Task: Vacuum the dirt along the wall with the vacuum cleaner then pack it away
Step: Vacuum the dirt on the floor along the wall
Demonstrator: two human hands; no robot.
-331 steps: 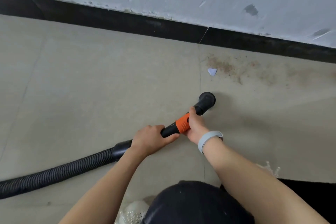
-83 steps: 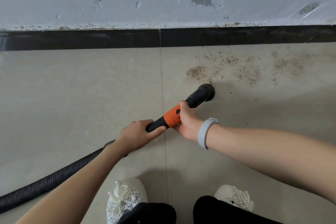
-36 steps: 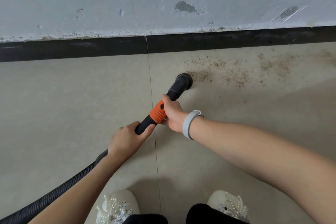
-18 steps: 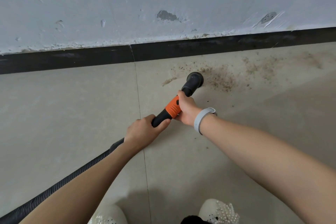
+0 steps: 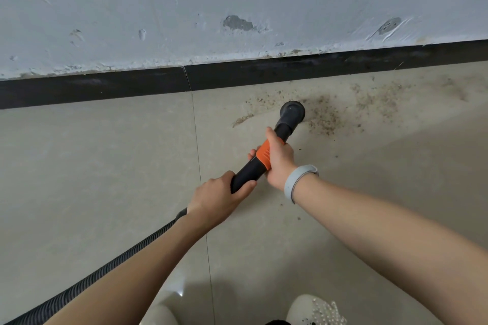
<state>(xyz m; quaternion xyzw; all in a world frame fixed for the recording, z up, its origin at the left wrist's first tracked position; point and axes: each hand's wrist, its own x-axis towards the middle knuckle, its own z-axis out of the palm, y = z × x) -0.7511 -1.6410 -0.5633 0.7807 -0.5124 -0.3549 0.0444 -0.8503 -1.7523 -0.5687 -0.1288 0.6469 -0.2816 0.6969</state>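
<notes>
Dirt (image 5: pixel 324 116) lies scattered on the floor (image 5: pixel 92 166) just in front of the dark skirting (image 5: pixel 105 87), most of it to the right of the nozzle (image 5: pixel 292 111), with a thin streak left of it. I keep the nozzle mouth down at the edge of the patch so suction reaches the grains. My right hand (image 5: pixel 280 158) wraps its fingers round the orange collar (image 5: pixel 263 156), near the tip, to steer; my left hand (image 5: pixel 219 199) grips the black tube behind it, fingers curled tight, to bear the pull of the ribbed hose (image 5: pixel 87 285) trailing back past my shoes. Much remains to sweep rightward.
</notes>
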